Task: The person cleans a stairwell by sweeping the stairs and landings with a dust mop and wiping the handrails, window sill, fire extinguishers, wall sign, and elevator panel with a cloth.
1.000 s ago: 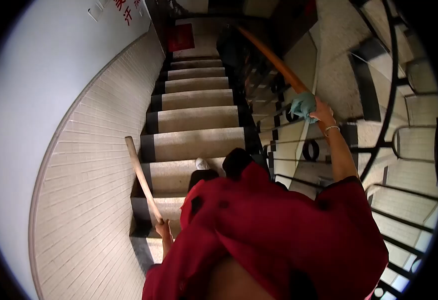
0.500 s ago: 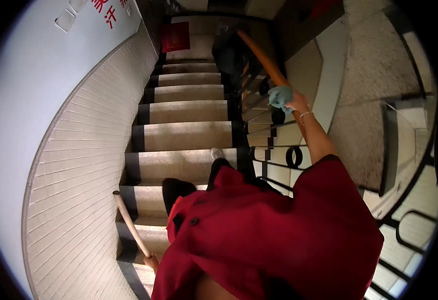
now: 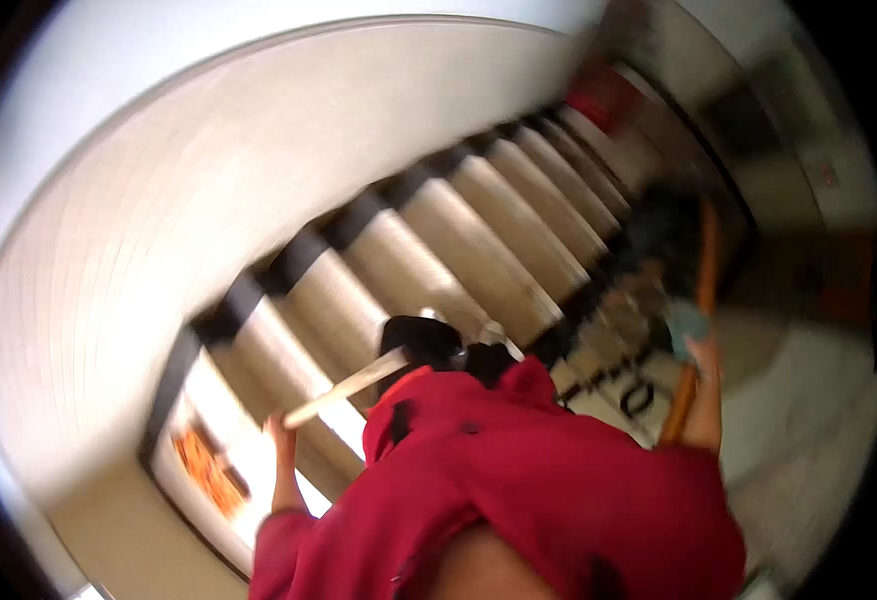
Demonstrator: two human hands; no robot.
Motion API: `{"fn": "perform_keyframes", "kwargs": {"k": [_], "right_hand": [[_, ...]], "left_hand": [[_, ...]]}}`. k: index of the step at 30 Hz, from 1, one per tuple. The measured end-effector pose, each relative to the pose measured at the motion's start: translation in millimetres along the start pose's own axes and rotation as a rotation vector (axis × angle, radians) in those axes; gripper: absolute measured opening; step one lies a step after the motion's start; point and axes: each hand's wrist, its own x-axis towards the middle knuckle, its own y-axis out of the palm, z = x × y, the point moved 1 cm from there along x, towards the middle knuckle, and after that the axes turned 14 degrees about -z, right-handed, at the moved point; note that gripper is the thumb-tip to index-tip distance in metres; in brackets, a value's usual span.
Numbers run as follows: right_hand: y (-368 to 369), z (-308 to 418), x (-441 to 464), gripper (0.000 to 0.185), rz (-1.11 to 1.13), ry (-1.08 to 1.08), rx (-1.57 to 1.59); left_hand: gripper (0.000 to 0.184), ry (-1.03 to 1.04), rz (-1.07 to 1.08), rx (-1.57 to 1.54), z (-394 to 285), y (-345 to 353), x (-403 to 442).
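My left hand [image 3: 278, 438], at the lower left, is closed around the end of a pale wooden stick [image 3: 348, 388]. The stick slants up to the right, across the front of my legs. On the right, my right hand [image 3: 704, 356] presses a blue-green cloth [image 3: 687, 328] onto the orange-brown wooden handrail [image 3: 707, 255]. Its fingers are blurred but closed about the cloth and rail. Dark trousers and part of a light shoe [image 3: 492, 332] show on the steps [image 3: 413, 255] below my red top [image 3: 518, 470].
Beige stairs with dark edges descend toward the upper right, where a red mat [image 3: 603, 98] lies. A pale tiled wall [image 3: 148, 190] borders the left side. Black metal railing work [image 3: 636, 398] stands beneath the handrail. An orange patch [image 3: 208, 470] shows at lower left.
The whole view has tilted and blurred, so the stairs now run diagonally. My left hand has come up, and the stick has swung across to point right. The cloth stays at the handrail.
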Motion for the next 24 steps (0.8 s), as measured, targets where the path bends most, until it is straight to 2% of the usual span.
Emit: {"fn": "perform_keyframes", "kwargs": {"k": [1,2,3,4,5,6,7,8,9,10,11,13,15,16,17,19,20,21,22,23,24], "right_hand": [[6.5,-3.1,4.5,0.074,-0.237,-0.382,-0.147],[-12.8,61.4,-23.3,0.080,-0.124,-0.174,-0.505],[8.9,65.5,-10.1,0.077,-0.323,-0.500,-0.462],[-2.9,144.5,-62.5,0.067,-0.201,-0.499,-0.330],[30.7,169.2,-41.2,0.063,-0.049,-0.665,-0.097],[26.9,241.7,-89.4,0.058,0.244,-0.525,-0.046],[55.5,263.3,-109.1,0.052,0.285,-0.771,0.126],[49.7,330.7,-152.2,0.049,0.427,-0.873,0.101],[44.2,390.4,-194.8,0.048,0.568,-1.088,0.211],[49.3,421.3,-218.5,0.047,0.635,-1.171,0.243],[33.7,456.8,-258.9,0.044,0.727,-1.205,0.272],[52.2,498.8,-317.2,0.042,0.887,-1.425,0.254],[38.1,529.9,-367.9,0.041,0.999,-1.607,0.080],[33.9,546.8,-385.4,0.045,1.051,-1.729,-0.103],[45.3,549.2,-387.9,0.051,1.064,-1.997,-0.035],[48.9,556.5,-397.9,0.056,1.125,-1.975,-0.320],[55.5,566.4,-398.6,0.049,1.066,-2.043,-0.245],[60.1,587.6,-403.4,0.045,1.009,-2.055,-0.300],[58.4,606.3,-408.6,0.042,0.952,-2.063,-0.356],[54.3,622.1,-410.3,0.039,0.899,-2.066,-0.415],[49.9,643.8,-413.6,0.033,0.822,-2.121,-0.321]], "left_hand": [[0.023,-0.244,0.133,0.096,-37.3,-9.8,19.8],[0.018,-0.328,0.266,0.190,-55.9,-16.2,31.4],[0.014,-0.484,0.272,0.197,-83.2,-26.5,50.3],[0.012,-0.505,0.288,0.199,-85.7,-22.8,58.9],[0.010,-0.494,0.257,0.229,-90.2,-21.2,59.4],[0.005,-0.447,0.227,0.246,-90.4,-16.8,60.1],[0.002,-0.421,0.127,0.178,-92.4,-12.8,56.2],[0.005,-0.390,0.066,0.152,-98.2,-16.5,59.1],[0.008,-0.358,-0.033,0.110,-98.0,-11.9,59.0],[0.008,-0.377,-0.119,0.084,-108.5,-16.4,57.9],[0.009,-0.382,-0.136,0.066,-116.4,-21.2,60.4],[0.010,-0.407,-0.168,0.062,-103.0,-22.2,65.8],[0.012,-0.423,-0.283,0.015,-90.4,-21.0,68.0],[0.013,-0.422,-0.252,0.022,-92.2,-32.5,78.5],[0.014,-0.433,-0.289,-0.001,-93.0,-36.8,82.5],[0.015,-0.447,-0.317,-0.019,-92.1,-48.0,92.3],[0.016,-0.461,-0.341,0.056,-77.0,-45.4,93.8],[0.017,-0.476,-0.358,0.131,-55.0,-40.3,91.6],[0.015,-0.576,-0.329,0.165,-23.7,-32.3,88.9],[0.012,-0.582,-0.460,0.213,-12.0,-42.5,101.5],[0.011,-0.553,-0.457,0.205,1.1,-41.9,115.7]]}}
